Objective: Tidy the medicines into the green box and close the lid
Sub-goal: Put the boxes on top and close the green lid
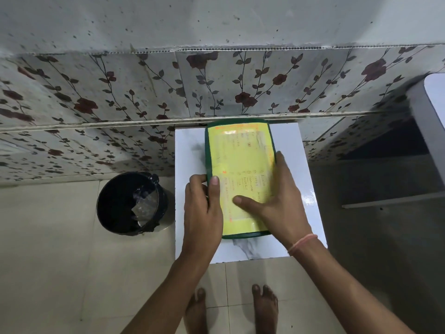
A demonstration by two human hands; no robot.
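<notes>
The green box (239, 150) lies on a small white table (298, 169), its lid down and covered by a yellow label with orange print. My left hand (203, 206) grips the box's left edge, thumb lying on the lid and fingers wrapped round the side. My right hand (277, 201) rests flat on the right part of the lid, thumb stretched across the label and fingers over the right edge. No medicines are visible; whatever is inside the box is hidden by the lid.
A dark bucket (131, 203) holding water stands on the tiled floor left of the table. A floral-tiled wall (144, 92) runs behind the table. A white piece of furniture (431, 121) stands at the right. My bare feet (231, 307) are below the table's front edge.
</notes>
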